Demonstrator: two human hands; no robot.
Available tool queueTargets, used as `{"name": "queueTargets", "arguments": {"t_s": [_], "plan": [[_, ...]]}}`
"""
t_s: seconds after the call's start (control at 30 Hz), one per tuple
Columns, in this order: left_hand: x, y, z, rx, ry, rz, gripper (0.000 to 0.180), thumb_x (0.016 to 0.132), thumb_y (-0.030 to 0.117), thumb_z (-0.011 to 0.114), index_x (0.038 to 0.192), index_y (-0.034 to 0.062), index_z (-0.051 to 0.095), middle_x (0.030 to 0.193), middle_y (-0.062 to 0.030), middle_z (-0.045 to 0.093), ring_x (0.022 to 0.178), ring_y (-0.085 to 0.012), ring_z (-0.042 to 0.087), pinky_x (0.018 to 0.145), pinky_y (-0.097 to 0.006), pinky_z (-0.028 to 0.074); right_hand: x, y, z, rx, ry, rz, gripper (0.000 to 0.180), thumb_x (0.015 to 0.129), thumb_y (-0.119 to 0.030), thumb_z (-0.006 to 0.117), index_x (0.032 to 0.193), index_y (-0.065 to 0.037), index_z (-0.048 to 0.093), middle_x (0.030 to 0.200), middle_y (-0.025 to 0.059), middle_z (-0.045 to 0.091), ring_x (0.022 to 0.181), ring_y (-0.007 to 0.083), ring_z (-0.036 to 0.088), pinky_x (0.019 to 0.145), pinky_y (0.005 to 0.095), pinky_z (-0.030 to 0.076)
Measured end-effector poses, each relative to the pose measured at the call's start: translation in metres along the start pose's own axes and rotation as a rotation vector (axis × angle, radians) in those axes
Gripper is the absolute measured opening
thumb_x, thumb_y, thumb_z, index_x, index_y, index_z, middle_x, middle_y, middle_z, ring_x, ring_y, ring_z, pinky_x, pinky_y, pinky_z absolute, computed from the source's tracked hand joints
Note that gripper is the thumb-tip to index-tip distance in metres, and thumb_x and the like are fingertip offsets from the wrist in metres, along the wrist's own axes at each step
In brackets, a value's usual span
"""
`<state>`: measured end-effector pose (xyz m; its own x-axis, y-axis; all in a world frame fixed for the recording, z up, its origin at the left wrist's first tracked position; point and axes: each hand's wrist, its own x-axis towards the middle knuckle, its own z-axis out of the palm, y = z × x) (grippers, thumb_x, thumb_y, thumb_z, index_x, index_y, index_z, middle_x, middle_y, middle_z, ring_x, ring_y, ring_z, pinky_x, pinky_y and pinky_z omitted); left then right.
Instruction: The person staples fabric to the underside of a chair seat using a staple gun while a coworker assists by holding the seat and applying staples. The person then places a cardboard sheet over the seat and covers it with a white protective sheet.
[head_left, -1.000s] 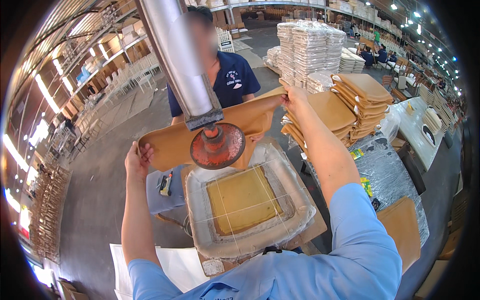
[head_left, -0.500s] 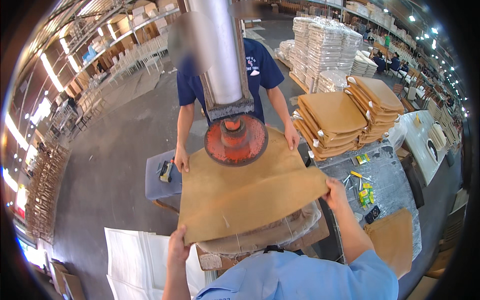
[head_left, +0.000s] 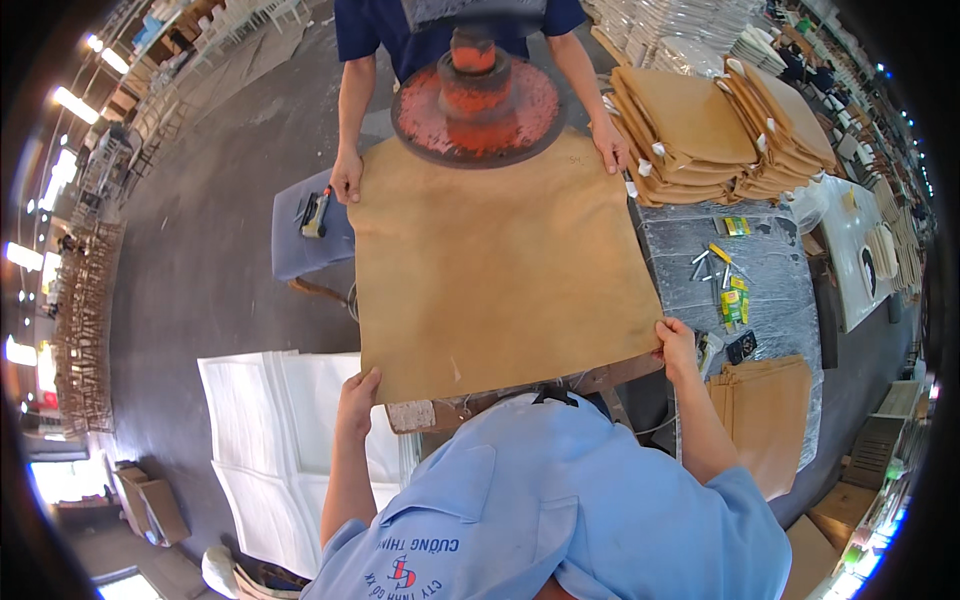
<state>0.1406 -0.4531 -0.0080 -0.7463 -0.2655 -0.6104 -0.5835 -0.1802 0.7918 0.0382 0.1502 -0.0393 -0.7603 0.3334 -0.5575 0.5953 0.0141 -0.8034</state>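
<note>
A tan leather-like sheet is stretched out in front of me. My left hand pinches its near left corner, with the thumb on top. At the near right corner, my right hand grips the edge between thumb and fingers. A co-worker facing me has a hand at the far left corner and another hand at the far right one. Over the sheet's far part hangs a round red press plate. Below the near edge a bit of wooden board shows; the sheet covers whatever else lies beneath.
On the right, a plastic-covered table bears stacked tan covers, small green-yellow boxes and folded tan sheets. A blue padded stool with a tool stands left. White panels lie at lower left.
The sheet has gone from rippled to nearly flat, and now hides the padded piece seen under it before. My view has tilted downward. Both my hands keep their corners.
</note>
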Motion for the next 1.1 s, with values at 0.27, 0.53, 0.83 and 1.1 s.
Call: {"name": "queueTargets", "arguments": {"t_s": [0.27, 0.53, 0.83, 1.1], "plan": [[0.000, -0.022, 0.003, 0.015, 0.020, 0.066, 0.051, 0.114, 0.031, 0.066, 0.146, -0.0085, 0.065, 0.134, -0.0137, 0.076, 0.121, -0.0213, 0.073, 0.107, -0.037, 0.057, 0.003, 0.007, -0.001, -0.031, 0.012, -0.042, 0.013, 0.112, -0.022, 0.066, 0.113, -0.011, 0.073, 0.094, -0.0021, 0.074, 0.079, 0.0116, 0.069, 0.061, 0.0309, 0.055], [0.000, -0.038, 0.006, -0.095, 0.052, 0.052, 0.044, 0.114, 0.032, 0.067, 0.137, -0.0055, 0.072, 0.124, -0.0084, 0.079, 0.112, -0.0151, 0.073, 0.101, -0.033, 0.056, 0.003, 0.016, 0.000, -0.065, 0.007, -0.048, 0.015, 0.112, -0.022, 0.065, 0.116, -0.010, 0.073, 0.095, -0.0019, 0.073, 0.082, 0.0108, 0.068, 0.061, 0.0314, 0.054], [0.002, -0.046, 0.004, -0.155, 0.007, 0.106, 0.044, 0.115, 0.032, 0.067, 0.140, -0.0040, 0.070, 0.128, -0.0085, 0.078, 0.115, -0.0171, 0.073, 0.101, -0.034, 0.058, 0.006, 0.021, 0.005, -0.087, 0.048, -0.103, 0.018, 0.108, -0.022, 0.069, 0.115, -0.007, 0.076, 0.096, 0.0008, 0.074, 0.082, 0.0138, 0.069, 0.065, 0.0332, 0.055], [-0.005, -0.044, 0.008, -0.137, 0.025, 0.124, 0.042, 0.116, 0.030, 0.064, 0.140, -0.0037, 0.069, 0.129, -0.0085, 0.077, 0.117, -0.0178, 0.072, 0.105, -0.035, 0.056, 0.005, 0.027, 0.005, -0.077, 0.052, -0.091, 0.017, 0.108, -0.021, 0.069, 0.115, -0.007, 0.076, 0.095, 0.0007, 0.074, 0.083, 0.0138, 0.068, 0.066, 0.0327, 0.054]]}}
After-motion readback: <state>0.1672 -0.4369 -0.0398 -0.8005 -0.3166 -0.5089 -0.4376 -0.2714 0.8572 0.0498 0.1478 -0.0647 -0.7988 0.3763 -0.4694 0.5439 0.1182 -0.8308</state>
